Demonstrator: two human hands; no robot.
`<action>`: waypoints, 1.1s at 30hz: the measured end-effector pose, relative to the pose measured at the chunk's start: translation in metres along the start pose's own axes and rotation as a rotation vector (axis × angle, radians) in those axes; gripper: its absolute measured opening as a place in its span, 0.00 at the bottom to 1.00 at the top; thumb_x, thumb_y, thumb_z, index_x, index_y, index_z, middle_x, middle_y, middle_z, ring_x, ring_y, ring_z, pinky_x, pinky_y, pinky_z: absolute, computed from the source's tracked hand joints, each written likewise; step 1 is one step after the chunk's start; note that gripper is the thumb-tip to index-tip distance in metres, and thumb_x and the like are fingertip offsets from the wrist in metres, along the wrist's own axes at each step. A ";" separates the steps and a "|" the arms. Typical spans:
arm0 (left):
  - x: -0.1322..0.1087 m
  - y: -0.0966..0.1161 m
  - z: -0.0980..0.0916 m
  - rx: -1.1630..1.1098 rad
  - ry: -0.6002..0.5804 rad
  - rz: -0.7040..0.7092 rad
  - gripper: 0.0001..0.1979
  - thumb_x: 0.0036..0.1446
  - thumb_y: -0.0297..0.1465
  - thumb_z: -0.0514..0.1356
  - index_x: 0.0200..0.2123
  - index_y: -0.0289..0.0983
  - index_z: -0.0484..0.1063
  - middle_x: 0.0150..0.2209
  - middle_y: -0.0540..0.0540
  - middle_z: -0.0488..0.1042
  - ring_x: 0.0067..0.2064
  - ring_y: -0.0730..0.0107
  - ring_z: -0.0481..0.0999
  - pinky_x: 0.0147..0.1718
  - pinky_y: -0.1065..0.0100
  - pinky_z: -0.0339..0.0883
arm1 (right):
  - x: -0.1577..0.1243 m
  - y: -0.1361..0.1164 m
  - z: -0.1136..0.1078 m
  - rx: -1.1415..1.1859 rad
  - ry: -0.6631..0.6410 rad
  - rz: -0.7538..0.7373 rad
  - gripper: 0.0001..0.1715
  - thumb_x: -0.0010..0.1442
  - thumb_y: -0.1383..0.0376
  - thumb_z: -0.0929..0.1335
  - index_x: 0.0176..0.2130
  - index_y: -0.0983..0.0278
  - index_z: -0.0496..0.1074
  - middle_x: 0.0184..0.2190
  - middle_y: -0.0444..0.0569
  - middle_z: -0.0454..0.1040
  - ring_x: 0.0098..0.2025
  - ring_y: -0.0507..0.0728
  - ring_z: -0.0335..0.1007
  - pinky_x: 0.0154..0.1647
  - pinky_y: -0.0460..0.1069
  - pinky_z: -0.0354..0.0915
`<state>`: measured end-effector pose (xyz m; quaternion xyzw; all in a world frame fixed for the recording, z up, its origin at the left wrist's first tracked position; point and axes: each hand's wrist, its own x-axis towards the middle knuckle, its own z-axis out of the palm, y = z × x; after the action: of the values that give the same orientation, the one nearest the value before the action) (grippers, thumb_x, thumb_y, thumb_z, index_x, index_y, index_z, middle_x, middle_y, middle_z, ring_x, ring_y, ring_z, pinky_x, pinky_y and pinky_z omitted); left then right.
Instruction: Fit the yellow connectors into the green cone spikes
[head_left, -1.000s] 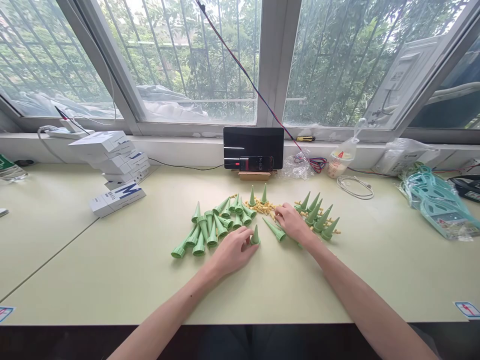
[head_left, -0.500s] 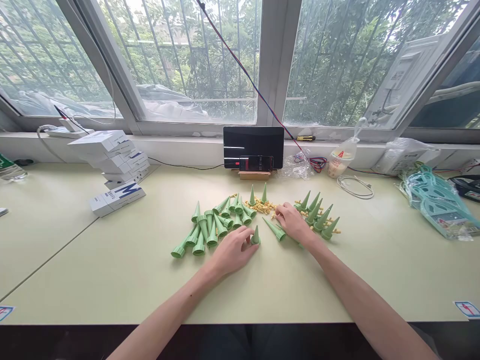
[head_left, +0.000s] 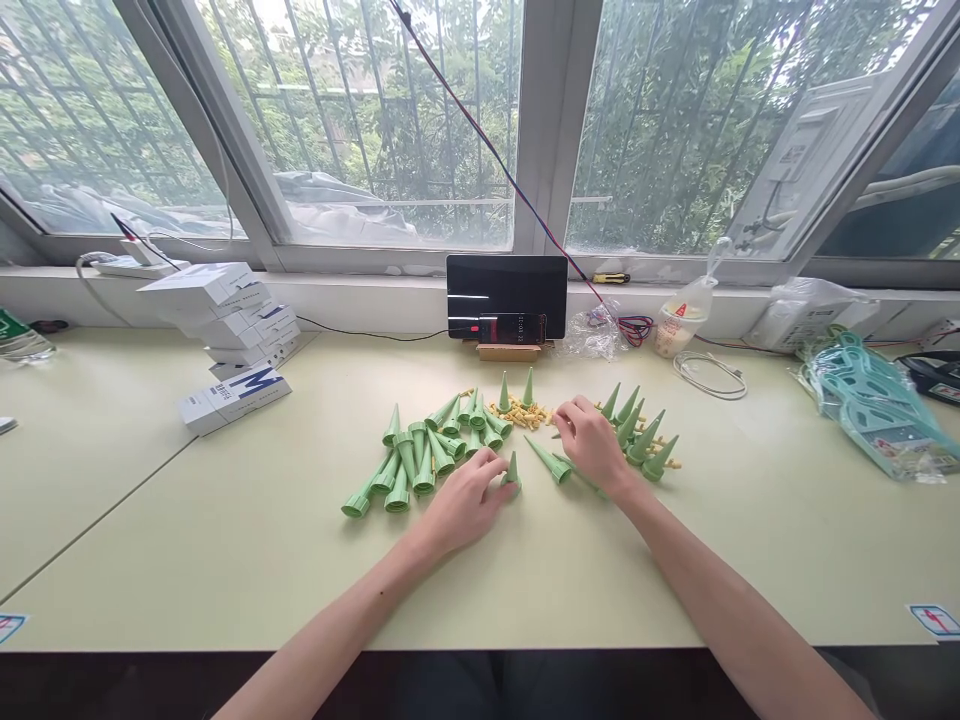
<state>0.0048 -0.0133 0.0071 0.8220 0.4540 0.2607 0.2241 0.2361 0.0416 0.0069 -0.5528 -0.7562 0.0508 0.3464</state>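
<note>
My left hand [head_left: 472, 500] is closed around the base of an upright green plastic cone spike [head_left: 513, 468]. Over the right edge of a pile of small yellow plastic pieces [head_left: 521, 413], my right hand [head_left: 589, 440] has its fingers pinched; what is between them is too small to make out. Two green spikes [head_left: 529, 388] stand upright among the yellow pieces. Another spike [head_left: 547, 460] lies on its side between my hands, with more partly hidden under my right wrist. To the left lies a heap of green spikes [head_left: 409, 450], hollow ends toward me.
Upright green spikes with yellow pieces [head_left: 645, 440] stand right of my right hand. A tablet [head_left: 507, 285] and phone lean at the back. White boxes [head_left: 232, 395] are stacked left; a bagged cup [head_left: 679, 325], coiled cable [head_left: 709, 375] and teal plastic items [head_left: 870, 400] sit right.
My right hand has shifted slightly up, its fingers lifting a little from the yellow pieces. My left hand stays at nearly the same place with the green spike.
</note>
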 end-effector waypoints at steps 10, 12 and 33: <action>-0.001 0.002 -0.001 -0.019 0.003 -0.008 0.08 0.64 0.34 0.54 0.32 0.39 0.66 0.39 0.48 0.67 0.26 0.74 0.64 0.29 0.67 0.61 | -0.006 -0.013 -0.004 0.111 0.201 -0.010 0.12 0.70 0.64 0.59 0.38 0.63 0.69 0.40 0.52 0.64 0.29 0.53 0.63 0.30 0.47 0.63; -0.001 0.002 -0.001 -0.018 0.009 -0.011 0.09 0.64 0.34 0.54 0.31 0.39 0.64 0.38 0.48 0.67 0.26 0.75 0.63 0.29 0.68 0.61 | -0.010 -0.019 -0.003 0.130 0.201 -0.029 0.12 0.70 0.64 0.59 0.38 0.62 0.68 0.42 0.53 0.63 0.30 0.53 0.64 0.28 0.47 0.64; -0.001 -0.003 0.003 -0.113 0.136 -0.012 0.13 0.66 0.34 0.51 0.29 0.40 0.53 0.23 0.56 0.56 0.24 0.74 0.56 0.25 0.70 0.52 | -0.052 -0.061 0.027 0.452 0.042 -0.204 0.08 0.70 0.67 0.60 0.38 0.61 0.65 0.36 0.49 0.74 0.36 0.55 0.71 0.38 0.50 0.67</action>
<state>0.0048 -0.0131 0.0028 0.7858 0.4577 0.3397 0.2403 0.1797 -0.0186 -0.0094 -0.3829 -0.7703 0.1718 0.4800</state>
